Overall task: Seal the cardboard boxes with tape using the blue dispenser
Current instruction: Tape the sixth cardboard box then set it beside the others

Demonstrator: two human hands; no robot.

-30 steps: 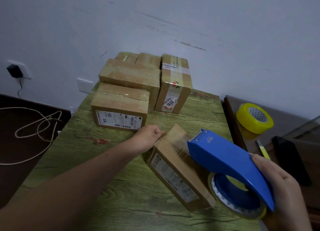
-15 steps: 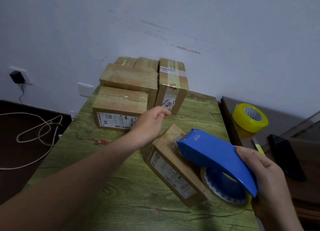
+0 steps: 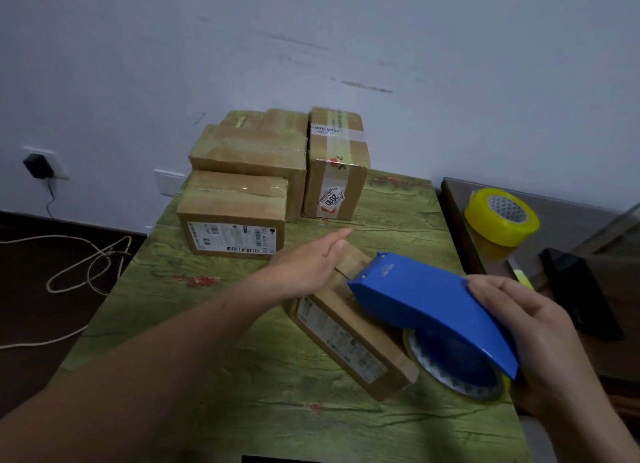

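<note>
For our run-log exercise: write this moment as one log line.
left hand open at far end of near box | right hand holds blue dispenser over its top

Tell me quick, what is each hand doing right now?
Left hand: open, fingers straight, by the far end of the nearest box.
Right hand: closed around the blue tape dispenser.

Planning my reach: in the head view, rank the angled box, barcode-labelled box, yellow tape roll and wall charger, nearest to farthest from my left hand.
1. angled box, at the left hand
2. barcode-labelled box, just behind-left
3. yellow tape roll, right side table
4. wall charger, far left
</note>
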